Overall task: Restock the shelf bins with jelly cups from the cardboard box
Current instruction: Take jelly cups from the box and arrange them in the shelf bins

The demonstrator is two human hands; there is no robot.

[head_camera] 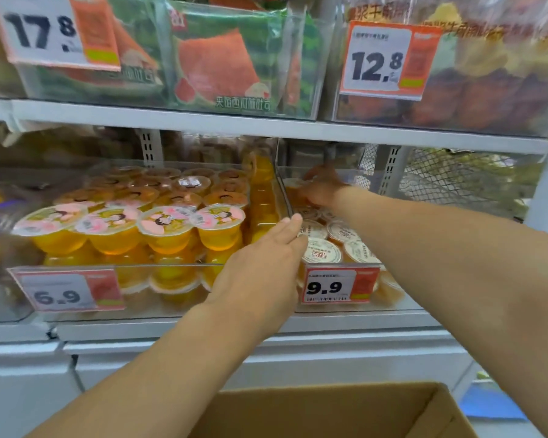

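Two clear shelf bins stand side by side on the middle shelf. The left bin (114,267) is full of orange jelly cups (168,230) with pink cartoon lids. The right bin (402,306), tagged 9.9, holds jelly cups with white printed lids (321,251). My left hand (263,263) lies with straight fingers on the front corner between the bins, fingertips touching the divider wall. My right hand (321,189) reaches deep into the right bin; it is blurred, and whether it holds a cup is not visible. The cardboard box (329,412) sits open at the bottom.
The upper shelf (203,121) carries clear bins of packaged watermelon toast (215,67) and dark snacks (487,96) with price tags 17.8 and 12.8. A wire mesh panel (456,178) stands right of the right bin. White cabinet fronts (108,368) run below the shelf.
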